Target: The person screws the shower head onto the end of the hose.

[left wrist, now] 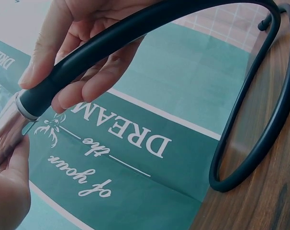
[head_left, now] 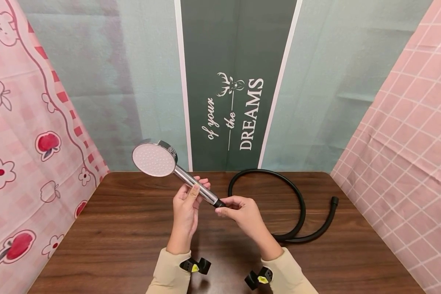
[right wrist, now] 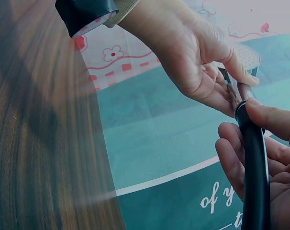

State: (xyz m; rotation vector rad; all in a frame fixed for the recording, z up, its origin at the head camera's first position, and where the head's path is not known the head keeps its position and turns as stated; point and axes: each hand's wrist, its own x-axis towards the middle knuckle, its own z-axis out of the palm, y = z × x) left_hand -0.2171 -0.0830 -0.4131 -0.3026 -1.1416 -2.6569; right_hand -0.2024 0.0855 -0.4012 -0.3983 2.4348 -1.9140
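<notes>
My left hand [head_left: 185,210] grips the chrome handle of a shower head [head_left: 154,160], its thumb along the handle. The round white nozzle face is tilted up at the left. At the lower end of the handle, my right hand [head_left: 244,212] pinches the black end of a shower hose [head_left: 300,204] between thumb and fingers. In the left wrist view the hose end [left wrist: 39,98] meets the handle in line, with a thin pale ring between them. The right wrist view shows the hose [right wrist: 256,167] running down past my right palm.
The hose loops over the brown wooden table [head_left: 132,253] at the right, and its free black end [head_left: 334,201] points up the table. Behind stands a green cloth backdrop [head_left: 239,45] with lettering. Pink patterned cloths [head_left: 408,134] hang on both sides.
</notes>
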